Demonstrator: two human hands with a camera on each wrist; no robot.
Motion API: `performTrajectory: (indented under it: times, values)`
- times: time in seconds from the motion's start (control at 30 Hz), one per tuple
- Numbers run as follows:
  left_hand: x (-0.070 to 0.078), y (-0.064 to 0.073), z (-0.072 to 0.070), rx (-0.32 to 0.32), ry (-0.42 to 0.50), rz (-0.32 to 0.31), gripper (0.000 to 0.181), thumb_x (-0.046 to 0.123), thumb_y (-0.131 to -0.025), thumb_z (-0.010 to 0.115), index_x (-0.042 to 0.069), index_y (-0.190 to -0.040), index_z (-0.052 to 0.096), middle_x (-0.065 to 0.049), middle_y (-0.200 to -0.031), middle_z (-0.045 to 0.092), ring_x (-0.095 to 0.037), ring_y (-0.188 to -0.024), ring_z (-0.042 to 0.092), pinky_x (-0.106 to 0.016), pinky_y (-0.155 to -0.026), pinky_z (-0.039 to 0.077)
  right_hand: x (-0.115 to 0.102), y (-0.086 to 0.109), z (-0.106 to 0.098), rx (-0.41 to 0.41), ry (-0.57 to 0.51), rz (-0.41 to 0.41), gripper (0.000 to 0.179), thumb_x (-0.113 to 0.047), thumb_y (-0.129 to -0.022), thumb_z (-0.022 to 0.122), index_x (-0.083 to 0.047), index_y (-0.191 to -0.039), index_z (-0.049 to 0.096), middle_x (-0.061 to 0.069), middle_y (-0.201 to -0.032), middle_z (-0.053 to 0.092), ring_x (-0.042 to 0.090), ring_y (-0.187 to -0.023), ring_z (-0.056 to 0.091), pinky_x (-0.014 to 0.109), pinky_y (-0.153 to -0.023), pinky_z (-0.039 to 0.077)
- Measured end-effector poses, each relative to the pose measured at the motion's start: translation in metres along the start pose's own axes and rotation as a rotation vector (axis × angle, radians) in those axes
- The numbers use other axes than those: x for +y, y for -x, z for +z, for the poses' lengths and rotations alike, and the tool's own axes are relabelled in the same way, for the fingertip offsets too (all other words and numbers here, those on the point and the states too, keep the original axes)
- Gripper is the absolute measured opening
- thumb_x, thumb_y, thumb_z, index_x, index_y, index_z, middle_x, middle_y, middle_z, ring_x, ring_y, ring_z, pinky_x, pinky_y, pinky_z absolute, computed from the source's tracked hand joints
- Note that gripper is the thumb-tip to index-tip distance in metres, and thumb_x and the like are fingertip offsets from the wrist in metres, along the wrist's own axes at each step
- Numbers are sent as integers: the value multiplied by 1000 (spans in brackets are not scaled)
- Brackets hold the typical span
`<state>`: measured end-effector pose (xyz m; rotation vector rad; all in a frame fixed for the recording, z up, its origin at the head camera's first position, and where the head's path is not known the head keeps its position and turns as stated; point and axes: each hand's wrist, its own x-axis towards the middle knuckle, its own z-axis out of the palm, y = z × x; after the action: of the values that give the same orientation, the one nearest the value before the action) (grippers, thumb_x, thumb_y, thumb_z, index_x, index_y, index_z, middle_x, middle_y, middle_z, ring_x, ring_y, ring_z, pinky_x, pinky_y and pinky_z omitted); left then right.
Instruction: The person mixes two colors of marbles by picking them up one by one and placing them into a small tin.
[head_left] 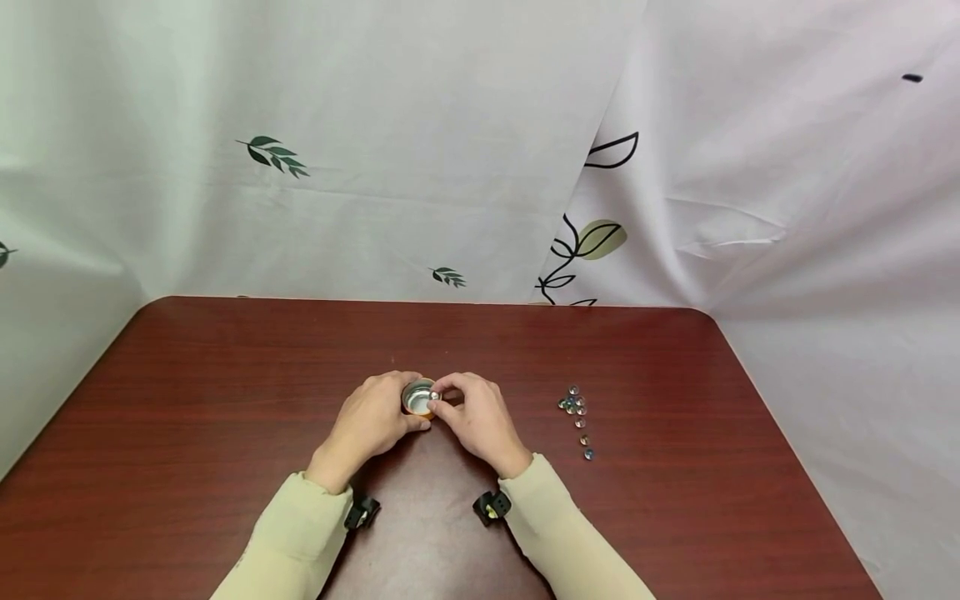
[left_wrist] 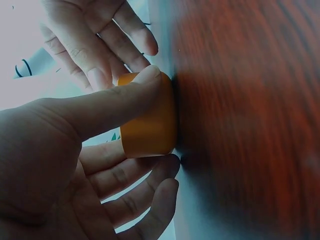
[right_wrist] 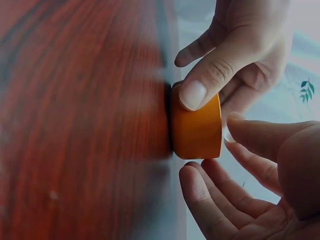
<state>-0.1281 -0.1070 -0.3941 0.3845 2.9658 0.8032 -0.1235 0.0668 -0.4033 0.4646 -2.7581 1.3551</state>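
A small round orange tin (head_left: pixel 410 407) with a silvery inside stands upright, its mouth up, on the brown table. My left hand (head_left: pixel 372 419) grips it from the left, thumb on the near side and fingers round the far side. In the left wrist view, the thumb presses on the tin's orange wall (left_wrist: pixel 150 125). Over the tin's right rim, my right hand (head_left: pixel 483 418) pinches a small clear glass marble (head_left: pixel 435 397) between thumb and forefinger. Its other fingers hang beside the tin in the right wrist view.
Several glass marbles (head_left: pixel 575 405) lie to the right of my right hand, some clustered and some in a loose line towards me. White cloth (head_left: pixel 375 208) with leaf prints hangs behind the brown table (head_left: pixel 262 358). Each wrist wears a small black camera.
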Motion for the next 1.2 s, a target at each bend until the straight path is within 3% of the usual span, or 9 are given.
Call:
performTrajectory:
  times: [0.5, 1.2]
  values:
    - [-1, 0, 1, -6, -4, -5, 50, 25, -75, 90, 9, -119, 70, -6, -107, 70, -25, -90, 66, -43, -75, 52, 3, 1, 3, -22, 13, 12, 12, -15, -92, 75, -8, -103, 75, 6, -99, 68, 14, -82, 71, 23, -71, 54]
    - [-2, -2, 0, -5, 7, 1, 53, 26, -76, 90, 8, -121, 70, -9, -113, 70, -27, -94, 67, -44, -78, 53, 5, -1, 6, -38, 12, -32, 13, -11, -94, 71, -5, -105, 74, 6, -100, 65, 11, -79, 69, 20, -70, 54]
